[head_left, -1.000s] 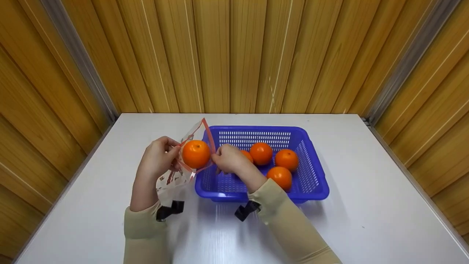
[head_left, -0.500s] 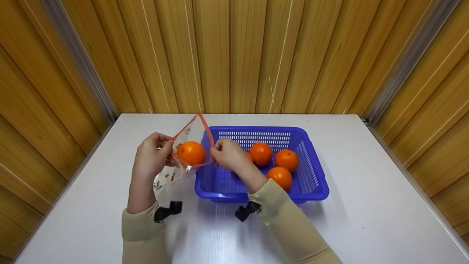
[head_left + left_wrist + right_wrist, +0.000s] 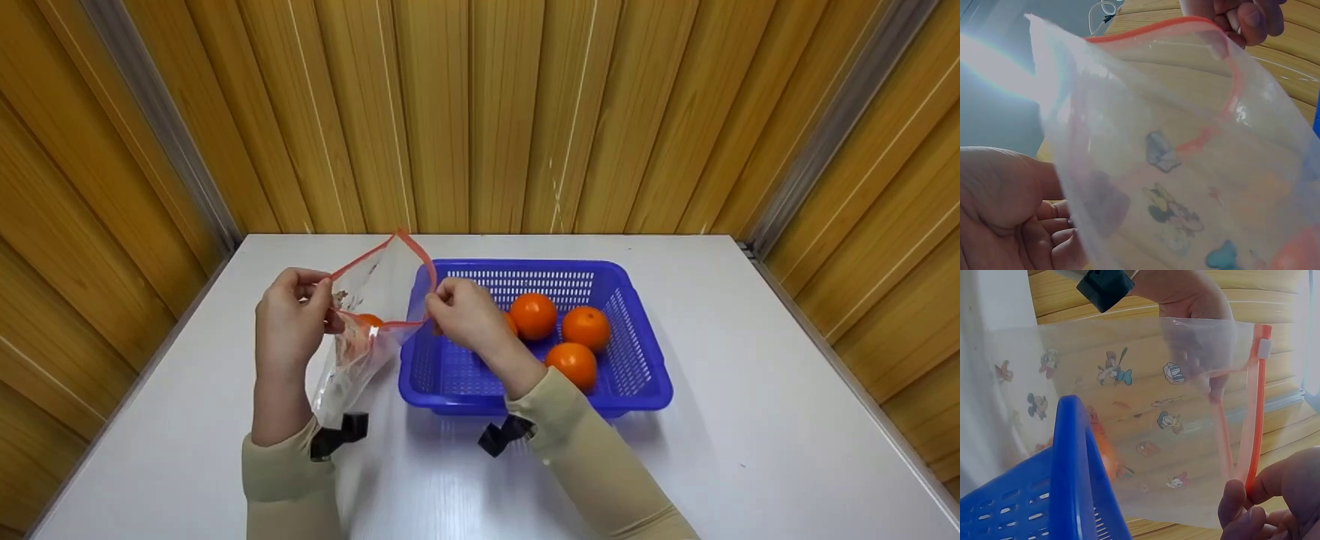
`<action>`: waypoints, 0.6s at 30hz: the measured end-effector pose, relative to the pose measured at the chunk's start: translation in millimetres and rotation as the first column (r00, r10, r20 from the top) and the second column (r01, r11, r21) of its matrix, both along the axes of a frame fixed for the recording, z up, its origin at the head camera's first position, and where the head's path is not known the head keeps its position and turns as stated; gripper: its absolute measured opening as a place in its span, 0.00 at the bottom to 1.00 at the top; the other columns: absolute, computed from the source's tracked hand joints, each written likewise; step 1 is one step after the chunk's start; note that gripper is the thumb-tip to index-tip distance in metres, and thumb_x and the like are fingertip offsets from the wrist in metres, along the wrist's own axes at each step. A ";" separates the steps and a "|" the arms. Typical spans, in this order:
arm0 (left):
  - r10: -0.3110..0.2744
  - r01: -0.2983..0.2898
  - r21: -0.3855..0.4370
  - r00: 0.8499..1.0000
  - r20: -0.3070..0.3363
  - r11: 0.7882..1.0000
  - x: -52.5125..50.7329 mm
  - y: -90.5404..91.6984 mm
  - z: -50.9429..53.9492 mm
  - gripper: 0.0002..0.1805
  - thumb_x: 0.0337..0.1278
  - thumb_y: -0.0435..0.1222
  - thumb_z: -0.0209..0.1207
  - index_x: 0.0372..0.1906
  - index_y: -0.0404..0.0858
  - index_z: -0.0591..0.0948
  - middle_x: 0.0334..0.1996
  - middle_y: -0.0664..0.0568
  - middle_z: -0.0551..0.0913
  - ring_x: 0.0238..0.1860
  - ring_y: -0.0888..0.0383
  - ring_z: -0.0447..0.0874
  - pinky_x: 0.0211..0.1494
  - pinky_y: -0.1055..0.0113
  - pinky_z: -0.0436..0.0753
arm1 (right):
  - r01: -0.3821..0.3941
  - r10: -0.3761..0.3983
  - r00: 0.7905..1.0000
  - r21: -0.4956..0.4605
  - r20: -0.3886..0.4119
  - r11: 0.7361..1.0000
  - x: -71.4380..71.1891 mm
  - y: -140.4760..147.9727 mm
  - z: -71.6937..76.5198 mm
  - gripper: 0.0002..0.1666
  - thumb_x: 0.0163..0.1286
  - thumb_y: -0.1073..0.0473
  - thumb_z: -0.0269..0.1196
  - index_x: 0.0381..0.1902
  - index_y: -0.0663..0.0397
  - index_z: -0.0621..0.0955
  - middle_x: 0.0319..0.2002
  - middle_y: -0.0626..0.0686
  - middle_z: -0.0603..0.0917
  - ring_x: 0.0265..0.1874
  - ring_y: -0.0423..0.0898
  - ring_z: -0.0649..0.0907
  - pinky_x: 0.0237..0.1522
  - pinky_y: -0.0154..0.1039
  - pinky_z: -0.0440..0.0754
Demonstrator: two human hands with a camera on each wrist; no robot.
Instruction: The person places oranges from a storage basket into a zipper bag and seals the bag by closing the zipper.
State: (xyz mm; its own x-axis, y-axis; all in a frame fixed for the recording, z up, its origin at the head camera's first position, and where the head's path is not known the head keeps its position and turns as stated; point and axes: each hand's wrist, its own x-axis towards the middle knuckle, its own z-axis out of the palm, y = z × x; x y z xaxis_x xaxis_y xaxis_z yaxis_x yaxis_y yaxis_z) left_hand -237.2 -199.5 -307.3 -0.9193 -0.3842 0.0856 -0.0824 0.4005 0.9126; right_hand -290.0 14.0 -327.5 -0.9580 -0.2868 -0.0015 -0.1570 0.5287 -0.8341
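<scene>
A clear zip bag (image 3: 386, 285) with a red zip edge and cartoon prints hangs with its mouth spread wide in the head view. My left hand (image 3: 289, 322) pinches its left edge. The right hand (image 3: 469, 315) pinches the opposite edge, thumb against finger, above the basket's left end; the right wrist view shows its fingertips on the red zip (image 3: 1255, 433). Low inside the bag lies an orange (image 3: 369, 320), mostly covered by the bag's front and seen blurred through the plastic in the right wrist view.
A blue-purple plastic basket (image 3: 469, 405) stands right of the bag on the white table (image 3: 750, 375). Several oranges (image 3: 533, 316) sit in it, one partly behind the right hand. A white slider (image 3: 1264, 349) is on the zip. Wood-look panels (image 3: 502, 112) enclose the table.
The orange has dropped from the bag's mouth down into it. My left hand has moved left, drawing the mouth wider; the right hand has risen slightly and kept its grip.
</scene>
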 end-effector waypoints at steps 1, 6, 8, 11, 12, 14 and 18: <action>0.004 -0.004 -0.002 1.000 -0.004 1.000 0.4 0.1 0.0 0.14 0.76 0.36 0.55 0.56 0.31 0.78 0.32 0.46 0.80 0.17 0.64 0.81 0.27 0.71 0.88 | 0.000 0.000 1.000 -0.001 -0.001 1.000 0.1 -0.3 -0.1 0.14 0.75 0.56 0.57 0.28 0.51 0.79 0.23 0.50 0.83 0.20 0.41 0.77 0.18 0.27 0.72; 0.032 -0.032 -0.013 0.999 -0.027 0.999 1.6 1.0 -0.4 0.14 0.76 0.36 0.55 0.55 0.31 0.78 0.33 0.46 0.80 0.17 0.64 0.81 0.26 0.74 0.87 | -0.007 0.007 1.000 -0.019 -0.025 1.000 0.9 -0.7 1.2 0.14 0.75 0.57 0.57 0.27 0.51 0.78 0.22 0.49 0.82 0.20 0.41 0.77 0.19 0.27 0.71; 0.057 -0.058 -0.008 0.997 -0.048 0.998 2.3 1.5 -0.3 0.13 0.76 0.37 0.56 0.55 0.32 0.79 0.32 0.47 0.80 0.17 0.64 0.80 0.25 0.75 0.85 | -0.012 0.010 0.999 -0.036 -0.047 0.999 1.9 -0.5 2.9 0.14 0.76 0.57 0.57 0.27 0.51 0.77 0.22 0.49 0.81 0.20 0.41 0.77 0.20 0.27 0.72; 0.097 -0.096 0.013 0.990 -0.104 0.995 3.3 2.0 0.0 0.13 0.76 0.37 0.56 0.55 0.33 0.79 0.31 0.48 0.79 0.17 0.65 0.80 0.25 0.77 0.84 | -0.015 0.008 0.996 -0.076 -0.091 0.997 4.8 -0.3 6.7 0.14 0.76 0.58 0.57 0.27 0.51 0.77 0.22 0.48 0.79 0.21 0.41 0.77 0.22 0.28 0.73; 0.109 -0.107 0.021 0.987 -0.122 0.994 3.6 2.2 0.0 0.13 0.76 0.38 0.56 0.55 0.33 0.79 0.31 0.48 0.79 0.17 0.65 0.79 0.25 0.77 0.84 | -0.013 0.004 0.995 -0.088 -0.103 0.996 6.2 -0.2 8.2 0.13 0.76 0.57 0.57 0.28 0.51 0.76 0.21 0.48 0.78 0.21 0.41 0.77 0.22 0.28 0.73; 0.129 -0.125 0.038 0.977 -0.171 0.991 4.9 2.9 -0.1 0.13 0.75 0.37 0.57 0.54 0.33 0.79 0.31 0.49 0.79 0.17 0.66 0.79 0.26 0.77 0.85 | -0.012 -0.002 0.993 -0.115 -0.121 0.993 9.3 -0.6 11.4 0.13 0.76 0.57 0.57 0.28 0.50 0.76 0.21 0.47 0.78 0.20 0.41 0.77 0.22 0.28 0.74; 0.170 -0.158 0.066 0.939 -0.299 0.985 7.6 4.1 -1.2 0.12 0.74 0.36 0.58 0.53 0.32 0.80 0.29 0.49 0.79 0.16 0.66 0.78 0.26 0.77 0.85 | -0.017 -0.010 0.985 -0.157 -0.172 0.988 14.2 -1.9 15.3 0.13 0.76 0.57 0.57 0.28 0.50 0.76 0.20 0.46 0.77 0.20 0.40 0.77 0.21 0.28 0.74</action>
